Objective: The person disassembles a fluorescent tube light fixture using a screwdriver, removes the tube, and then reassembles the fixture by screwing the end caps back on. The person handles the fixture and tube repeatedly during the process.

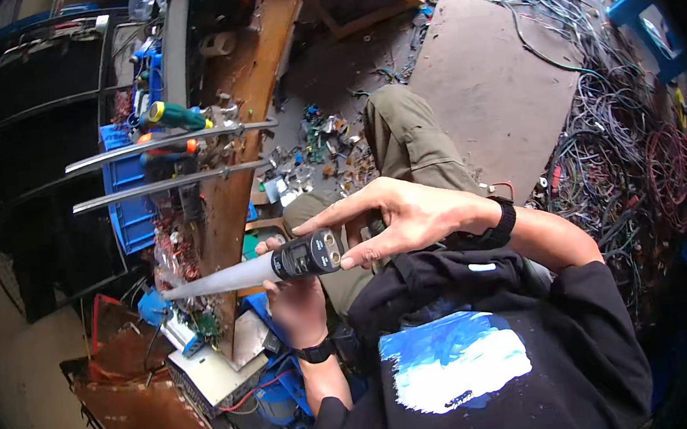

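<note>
A long white tube light (225, 279) with a black end piece (306, 254) lies across my hands in front of my body, pointing left. On the end piece are a small dark display and round sockets. My left hand (296, 303) grips it from below, fingers curled around the black part; the palm is blurred. Around the socket end, my right hand (411, 216) has its thumb on the near side and its fingers on the far side. Beyond the tube, a green-handled screwdriver (178, 114) and an orange-handled tool (169, 147) rest by two metal bars (173, 187).
A wooden bench plank (229, 197) runs along the left, with blue bins (132, 224) beside it. Scrap pieces (328, 145) litter the floor ahead. To the right are a flat brown board (496, 73), a large cable heap (606, 162) and a blue stool (642, 24).
</note>
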A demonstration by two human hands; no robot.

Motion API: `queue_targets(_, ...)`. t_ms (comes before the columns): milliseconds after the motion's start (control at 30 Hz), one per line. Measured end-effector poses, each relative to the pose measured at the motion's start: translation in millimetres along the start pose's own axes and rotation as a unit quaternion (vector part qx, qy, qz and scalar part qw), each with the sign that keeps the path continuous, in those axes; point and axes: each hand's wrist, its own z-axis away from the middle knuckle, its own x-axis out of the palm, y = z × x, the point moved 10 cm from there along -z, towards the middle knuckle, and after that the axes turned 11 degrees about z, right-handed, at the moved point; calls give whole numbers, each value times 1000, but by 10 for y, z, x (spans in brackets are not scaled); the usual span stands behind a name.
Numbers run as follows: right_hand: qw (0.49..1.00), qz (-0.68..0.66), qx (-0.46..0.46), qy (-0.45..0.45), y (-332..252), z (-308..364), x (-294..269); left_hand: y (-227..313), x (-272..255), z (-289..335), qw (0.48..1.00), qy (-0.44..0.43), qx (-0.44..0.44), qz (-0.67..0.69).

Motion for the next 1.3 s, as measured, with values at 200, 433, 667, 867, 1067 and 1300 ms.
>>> queue_targets(200, 998, -41, -27, -27, -155, -70, 160, 123, 152, 140, 998, -10, 36, 59)
queue_targets(433, 993, -83, -76, -30, -319, -118, 234, 209, 268, 248, 996, -11, 48, 80)
queue_targets(667, 994, -72, -82, -6, -298, -109, 301, 225, 377, 304, 997, -6, 65, -30)
queue_targets(867, 993, -108, -43, 5, -253, -52, 268, 251, 395, 288, 990, 65, 98, -84)
queue_targets(1067, 988, -148, -46, 21, -236, -33, 245, 177, 502, 244, 992, 9, 47, -118)
queue_targets(1300, 988, -121, -86, 34, -229, -39, 246, 177, 523, 297, 986, 34, 60, -149)
